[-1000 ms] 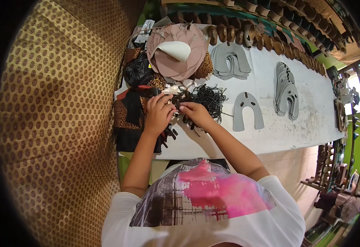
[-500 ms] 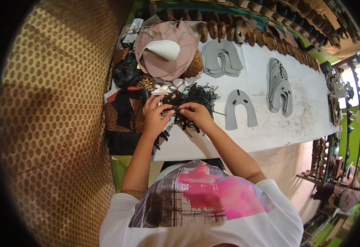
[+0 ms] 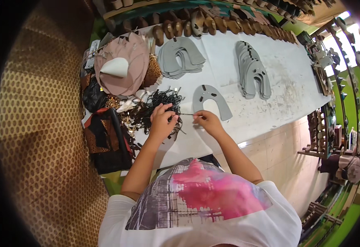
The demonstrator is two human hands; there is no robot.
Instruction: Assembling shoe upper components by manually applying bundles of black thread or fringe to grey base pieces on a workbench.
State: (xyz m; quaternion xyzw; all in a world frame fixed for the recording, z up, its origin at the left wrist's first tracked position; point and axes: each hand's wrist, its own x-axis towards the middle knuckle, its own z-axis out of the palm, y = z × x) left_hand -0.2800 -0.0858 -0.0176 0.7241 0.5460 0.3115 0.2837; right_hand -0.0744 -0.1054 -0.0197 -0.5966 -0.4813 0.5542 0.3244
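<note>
Spanning the left side: one gold-and-brown patterned surface [image 3: 44,136]. Worktop [image 3: 221,66], white-covered, marked and littered with scraps toward its right end. Row of brown shoe lasts [image 3: 210,25], along the far edge. Pile of pink pieces [image 3: 138,57], far left, a curled white piece [image 3: 114,68] on top. Two overlapped stacks of grey U-shaped pieces, one [image 3: 192,57] just right of the pile, the other [image 3: 248,80] farther right. Single grey U-shaped piece [image 3: 219,103], dark-slotted, lying between the person and the stacks. Tangle of black cords [image 3: 167,97], left of that piece. Hands, two, bare: left [image 3: 161,123] bent-fingered at the tangle's near side, its grasp I cannot tell; right [image 3: 209,122] pinching a thin dark strand [image 3: 187,114], which stretches between both hands.
</note>
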